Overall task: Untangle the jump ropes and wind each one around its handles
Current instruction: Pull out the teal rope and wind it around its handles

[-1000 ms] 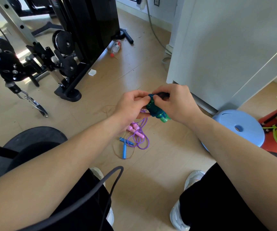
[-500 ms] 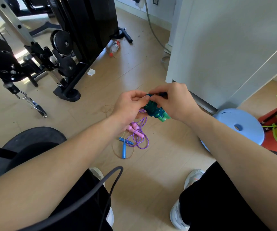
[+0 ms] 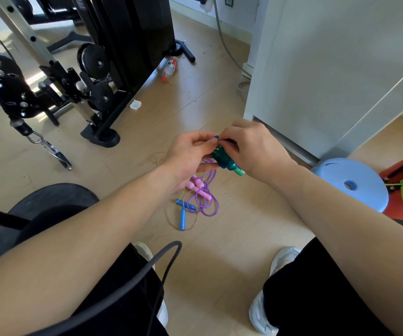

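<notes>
Teal rope [image 3: 222, 158] in grip of left hand [image 3: 188, 155], right hand [image 3: 256, 151]; purple rope [image 3: 207, 202] beneath.

Held rope [image 3: 224, 158]: teal-green, lighter green at the near end. Loose cord [image 3: 206, 205]: purple, joined to pink handles [image 3: 197, 186]. Blue handles [image 3: 183, 214] beside it. Floor [image 3: 220, 258]: pale wood planks. Stool [image 3: 365, 180]: light blue. Machine [image 3: 127, 32]: black. Trousers [image 3: 317, 299]: black.

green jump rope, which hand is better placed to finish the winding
Likely the left hand: it pinches the top end of the green jump rope, while the right hand grips the wound bundle, steadying it.
</notes>
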{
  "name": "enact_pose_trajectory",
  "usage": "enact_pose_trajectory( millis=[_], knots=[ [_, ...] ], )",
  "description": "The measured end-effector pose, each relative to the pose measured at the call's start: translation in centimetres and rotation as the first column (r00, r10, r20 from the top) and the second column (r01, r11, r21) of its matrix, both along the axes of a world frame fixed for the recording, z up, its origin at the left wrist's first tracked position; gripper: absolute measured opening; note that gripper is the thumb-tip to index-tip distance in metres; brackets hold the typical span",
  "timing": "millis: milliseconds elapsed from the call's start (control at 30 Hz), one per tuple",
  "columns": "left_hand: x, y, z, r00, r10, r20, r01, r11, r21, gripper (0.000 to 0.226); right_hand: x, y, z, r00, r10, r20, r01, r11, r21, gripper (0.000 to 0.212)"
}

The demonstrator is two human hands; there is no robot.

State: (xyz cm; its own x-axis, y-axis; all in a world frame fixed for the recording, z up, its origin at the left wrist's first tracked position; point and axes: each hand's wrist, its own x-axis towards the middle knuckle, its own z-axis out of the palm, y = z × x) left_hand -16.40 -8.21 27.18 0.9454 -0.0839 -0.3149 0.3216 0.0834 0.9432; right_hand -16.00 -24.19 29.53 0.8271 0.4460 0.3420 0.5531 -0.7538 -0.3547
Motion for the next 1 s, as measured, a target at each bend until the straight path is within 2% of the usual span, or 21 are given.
enact_pose_trajectory(
  millis=[200,333,500,667,833,1000],
  knots=[
    [0.0,-0.3,-0.3,0.999,0.010,0.031,-0.011,0.999,0.034,0.013,0.3,0.1,-0.2,0.999,-0.035,0.027,0.035,0.999,0.003,0.017],
    [0.0,-0.5,0.0,0.999,-0.012,0.044,0.010,0.999,0.053,0.016,0.7,-0.5,-0.2,1.000,-0.007,0.024,0.007,1.000,0.019,0.016],
    [0.2,-0.6,0.0,0.997,-0.043,0.070,0.034,0.992,0.118,0.013,0.8,-0.9,0.0,0.999,-0.003,-0.051,0.007,0.997,0.076,0.011],
    [0.2,-0.8,-0.3,0.990,-0.066,0.126,0.040,0.978,0.205,0.009,0.9,-1.2,0.4,0.975,-0.052,-0.217,0.078,0.991,0.113,0.009],
    [0.1,-1.1,-0.5,0.995,-0.017,0.099,0.003,0.991,0.135,0.007,1.1,-1.2,0.7,0.950,-0.083,-0.301,0.120,0.987,0.107,0.007],
    [0.1,-1.3,-0.4,1.000,0.007,-0.023,-0.007,1.000,-0.018,0.015,1.2,-0.9,0.4,0.947,-0.106,-0.302,0.133,0.989,0.069,0.007]
  ],
)
